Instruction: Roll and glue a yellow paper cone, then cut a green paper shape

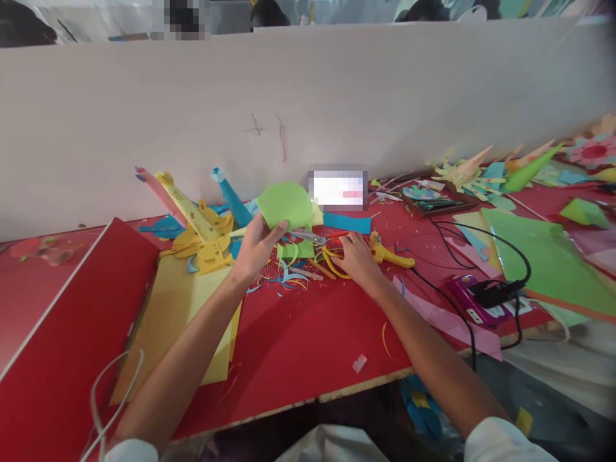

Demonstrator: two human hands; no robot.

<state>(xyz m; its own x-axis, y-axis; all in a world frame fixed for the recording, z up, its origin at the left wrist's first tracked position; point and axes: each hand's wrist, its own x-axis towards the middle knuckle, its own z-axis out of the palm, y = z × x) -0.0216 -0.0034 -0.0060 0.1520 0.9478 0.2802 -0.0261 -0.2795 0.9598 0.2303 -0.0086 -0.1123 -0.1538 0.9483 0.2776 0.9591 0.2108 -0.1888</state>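
Observation:
My left hand (pixel 257 244) pinches a curved piece of light green paper (pixel 286 204) between thumb and fingers, raised over the table. To its right, my right hand (pixel 355 253) is closed at the handles of a pair of scissors (pixel 315 238), whose metal blades point left under the green paper. The fingertips are partly hidden. Below the blades lie a smaller green paper piece (pixel 296 250) and several curled paper scraps (pixel 283 276). A yellow glue gun (pixel 392 256) rests just right of my right hand.
Rolled paper cones with yellow cut-outs (pixel 205 234) stand at the left, behind yellow sheets (pixel 192 308). A red panel (pixel 91 321) borders the left side. Black cables run from a purple box (pixel 481 301) at the right, near green sheets (pixel 543 250). A white partition (pixel 192 109) rises behind.

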